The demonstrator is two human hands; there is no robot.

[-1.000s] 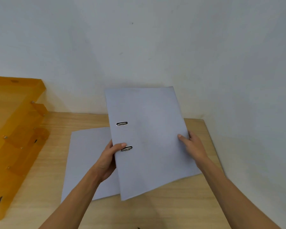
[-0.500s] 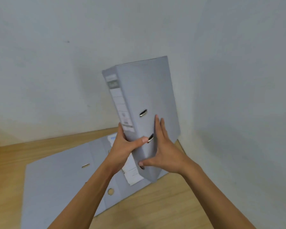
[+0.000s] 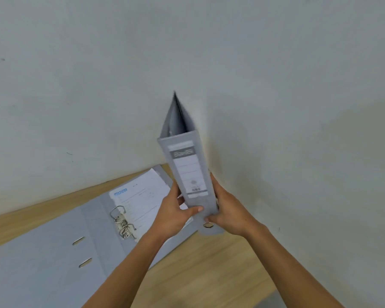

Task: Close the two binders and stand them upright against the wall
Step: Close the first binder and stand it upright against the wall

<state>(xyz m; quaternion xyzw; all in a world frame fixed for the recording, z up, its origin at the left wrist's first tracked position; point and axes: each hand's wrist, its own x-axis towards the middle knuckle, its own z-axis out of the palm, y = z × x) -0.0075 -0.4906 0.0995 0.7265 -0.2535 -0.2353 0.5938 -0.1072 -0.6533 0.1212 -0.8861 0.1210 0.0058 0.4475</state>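
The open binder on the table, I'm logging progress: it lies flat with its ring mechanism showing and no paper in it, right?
Not quite. The head view shows the open binder lying flat with its ring mechanism showing, but printed sheets lie in it.

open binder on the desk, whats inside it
Inside the open binder: a metal ring mechanism and a stack of printed papers. The left hand covers the stack's near corner.

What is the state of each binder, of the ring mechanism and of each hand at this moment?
Closed binder: upright, spine toward the camera, held in the corner.
Open binder: lying flat open on the table, papers inside.
Ring mechanism: open.
Left hand: gripping the closed binder.
Right hand: gripping the closed binder.
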